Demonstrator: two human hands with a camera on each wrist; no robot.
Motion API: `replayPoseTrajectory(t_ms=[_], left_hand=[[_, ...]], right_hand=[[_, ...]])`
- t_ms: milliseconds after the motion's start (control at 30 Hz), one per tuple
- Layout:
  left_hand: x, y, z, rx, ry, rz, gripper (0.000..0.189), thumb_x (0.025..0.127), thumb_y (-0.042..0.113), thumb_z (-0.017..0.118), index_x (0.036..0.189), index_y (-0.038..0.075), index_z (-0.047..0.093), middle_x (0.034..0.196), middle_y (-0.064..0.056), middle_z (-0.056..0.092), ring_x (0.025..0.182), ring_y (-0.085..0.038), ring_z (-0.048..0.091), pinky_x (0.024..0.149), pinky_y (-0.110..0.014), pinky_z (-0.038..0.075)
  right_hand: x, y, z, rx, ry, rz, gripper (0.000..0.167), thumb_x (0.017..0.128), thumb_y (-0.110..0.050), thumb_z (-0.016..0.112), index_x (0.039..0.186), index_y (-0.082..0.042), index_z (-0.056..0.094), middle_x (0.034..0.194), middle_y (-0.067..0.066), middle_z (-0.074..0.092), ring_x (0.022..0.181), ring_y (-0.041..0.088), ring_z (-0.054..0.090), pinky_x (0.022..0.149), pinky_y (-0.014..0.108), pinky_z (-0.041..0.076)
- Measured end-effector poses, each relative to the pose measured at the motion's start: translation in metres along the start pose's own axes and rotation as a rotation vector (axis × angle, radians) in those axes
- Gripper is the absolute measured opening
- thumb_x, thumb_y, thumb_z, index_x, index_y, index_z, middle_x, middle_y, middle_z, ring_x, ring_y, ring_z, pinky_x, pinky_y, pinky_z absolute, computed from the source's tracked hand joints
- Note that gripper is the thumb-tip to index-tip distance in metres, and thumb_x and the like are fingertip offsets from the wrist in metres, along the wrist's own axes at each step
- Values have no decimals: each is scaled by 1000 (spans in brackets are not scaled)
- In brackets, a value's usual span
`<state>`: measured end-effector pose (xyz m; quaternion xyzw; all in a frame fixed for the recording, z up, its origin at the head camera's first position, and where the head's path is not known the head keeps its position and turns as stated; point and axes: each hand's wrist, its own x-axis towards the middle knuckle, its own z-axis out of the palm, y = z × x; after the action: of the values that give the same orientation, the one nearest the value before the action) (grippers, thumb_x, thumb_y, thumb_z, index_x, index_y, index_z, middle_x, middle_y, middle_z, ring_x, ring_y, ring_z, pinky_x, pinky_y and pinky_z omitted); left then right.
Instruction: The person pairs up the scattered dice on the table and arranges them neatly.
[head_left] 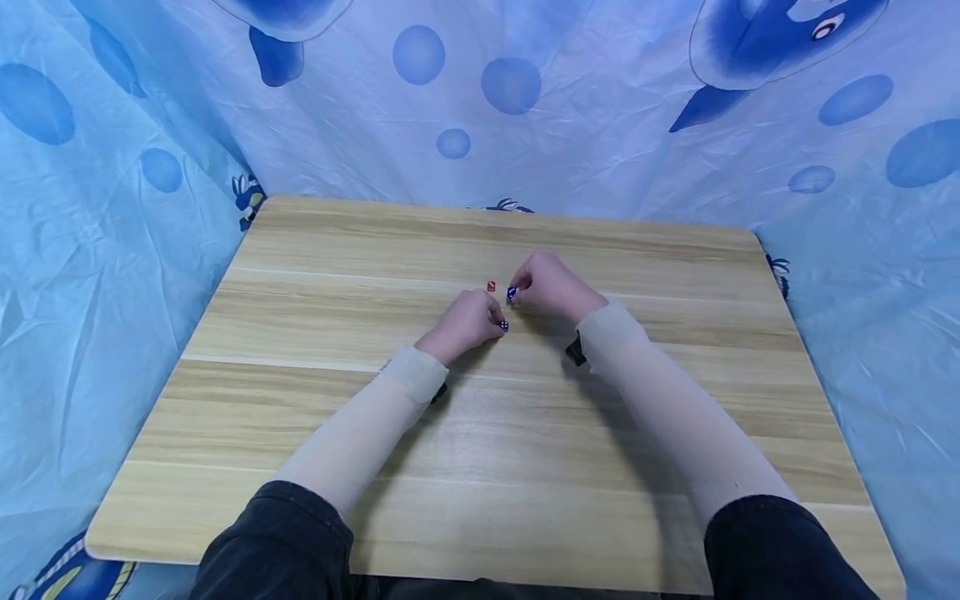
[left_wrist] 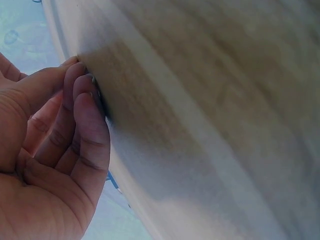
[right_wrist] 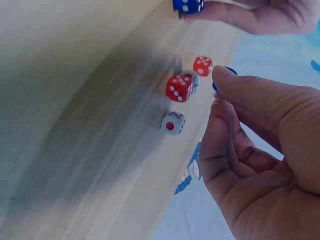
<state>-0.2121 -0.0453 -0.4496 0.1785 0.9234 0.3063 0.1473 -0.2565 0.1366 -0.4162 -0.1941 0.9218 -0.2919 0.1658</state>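
Note:
My left hand (head_left: 467, 322) pinches a blue die (head_left: 504, 326) with white pips, low over the table. Thumb and fingertips of my right hand (head_left: 553, 288) pinch another blue die (head_left: 512, 292); only a sliver of it shows in the right wrist view. Between the hands in that view are two red dice, one nearer (right_wrist: 180, 88) and one farther (right_wrist: 202, 66). A white die (right_wrist: 173, 123) with a large red pip lies to one side, and a second white die (right_wrist: 193, 81) is partly hidden behind the nearer red one. Fingers hide the left hand's die in the left wrist view.
A light wood-grain table (head_left: 300, 417) lies under both arms. Blue patterned sheeting (head_left: 465, 100) rises behind it and along both sides. Dark straps or devices sit under the wrists, one near the right wrist (head_left: 575, 350).

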Motion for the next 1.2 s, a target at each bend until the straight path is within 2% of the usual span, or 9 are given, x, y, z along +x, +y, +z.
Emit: replayPoseTrajectory(t_ms=[133,333,600,800,1067,1200], left_hand=[[0,0,0,2,10,2,5,85,11,83,89,11,80,91,3,74,98,-23,64,99,-43,43],[0,1,0,-17,16,14,6,84,9,84,87,9,79,86,2,73,91,-21,65,90,-39,49],[1,1,1,10,19,14,8,83,11,85,89,10,80,88,2,74,96,-24,66,103,-42,42],[0,2,2,6,-2,-17,10,83,12,85,91,10,79,91,1,74,100,-26,64,106,-45,38],[-1,4,1,13,7,-15,9,83,11,85,90,10,79,90,1,73,93,-21,65,91,-38,49],[0,5,0,19,4,-18,9,84,12,85,90,10,79,89,1,73,92,-21,65,90,-37,49]], right_hand=[[-5,-2,4,-6,-13,2,13,90,-4,78,102,-5,79,99,6,73,87,20,66,79,33,54],[-14,1,8,3,-17,-1,13,89,-6,79,102,-4,79,96,7,73,83,20,65,76,33,54],[-29,8,21,-33,-14,-63,9,87,-6,81,97,-4,80,85,3,73,79,18,65,77,34,53],[-34,13,30,-4,-30,-47,9,87,-4,81,96,-6,80,82,-1,71,80,17,63,76,32,53],[-34,13,34,22,-22,-28,10,88,-3,80,97,-6,80,82,-1,71,78,17,64,74,32,53],[-34,13,34,26,-25,-22,12,87,-3,81,98,-6,80,83,-1,71,79,17,64,75,32,53]])
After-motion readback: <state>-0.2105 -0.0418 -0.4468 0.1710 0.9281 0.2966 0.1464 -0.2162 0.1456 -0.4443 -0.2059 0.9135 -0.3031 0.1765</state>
